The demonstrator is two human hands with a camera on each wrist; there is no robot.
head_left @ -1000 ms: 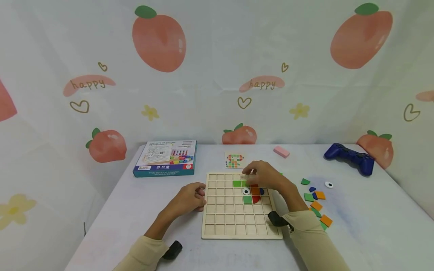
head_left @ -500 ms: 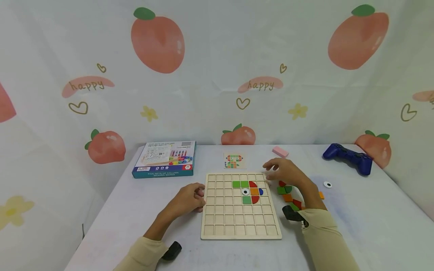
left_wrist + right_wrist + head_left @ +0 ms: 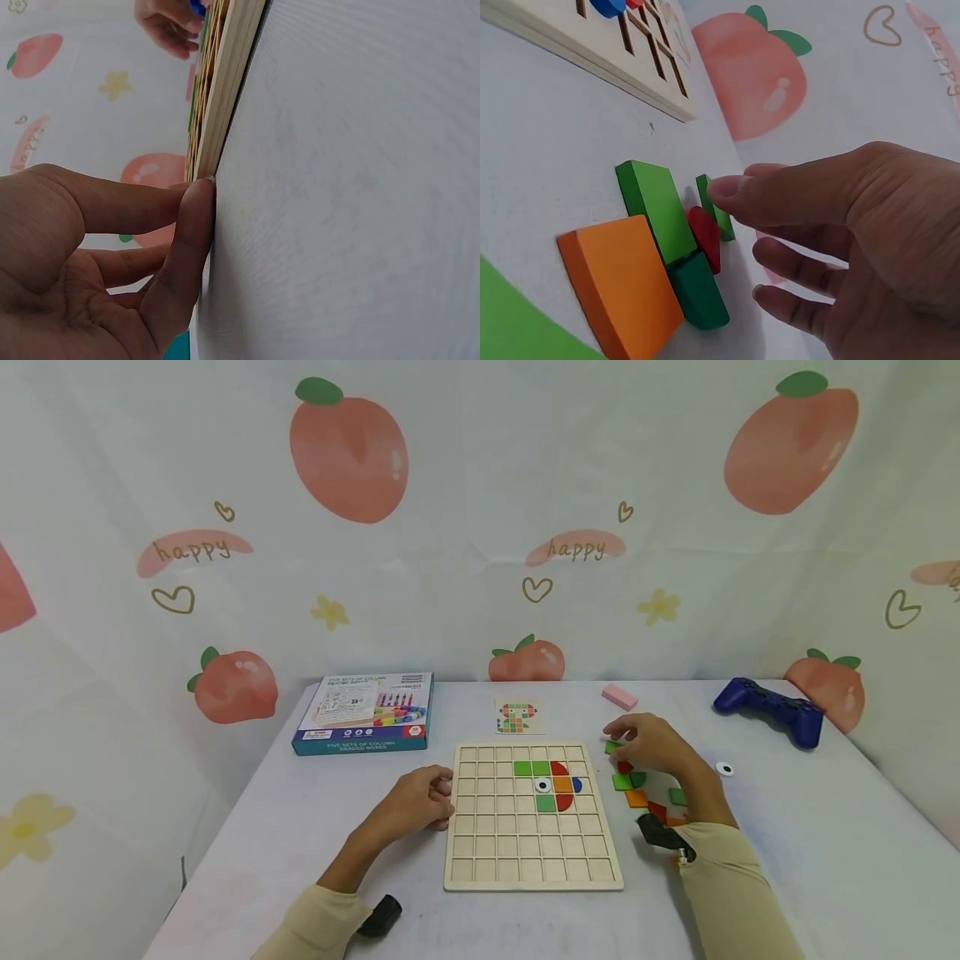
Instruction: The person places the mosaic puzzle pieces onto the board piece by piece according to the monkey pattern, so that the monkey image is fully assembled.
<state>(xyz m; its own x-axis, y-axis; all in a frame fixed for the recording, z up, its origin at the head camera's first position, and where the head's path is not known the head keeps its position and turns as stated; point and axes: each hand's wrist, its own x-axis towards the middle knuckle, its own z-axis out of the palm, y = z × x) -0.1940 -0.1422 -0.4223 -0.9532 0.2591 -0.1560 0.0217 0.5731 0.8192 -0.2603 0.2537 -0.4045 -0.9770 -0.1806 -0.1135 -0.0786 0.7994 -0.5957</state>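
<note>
A wooden grid board (image 3: 495, 835) lies on the table; several green, red, orange and blue tiles and a white eye disc (image 3: 543, 785) sit in its upper right cells. At its left edge is my left hand (image 3: 416, 800), and in the left wrist view thumb and index finger (image 3: 131, 206) pinch that edge. My right hand (image 3: 648, 743) is over the loose pieces right of the board. In the right wrist view its thumb tip overlaps a thin green tile (image 3: 724, 217), beside a red piece (image 3: 705, 234), a light green tile (image 3: 660, 214) and an orange tile (image 3: 622, 281).
A picture card (image 3: 519, 717) lies behind the board, with a pink block (image 3: 620, 697) to its right. A boxed toy set (image 3: 363, 713) stands back left, a blue game controller (image 3: 768, 712) back right. A loose eye disc (image 3: 724, 769) lies beyond my right hand.
My right hand has moved right, from above the board's upper cells to the loose pieces beside it. The red piece at the upper right of the board is now uncovered. My left hand stays put.
</note>
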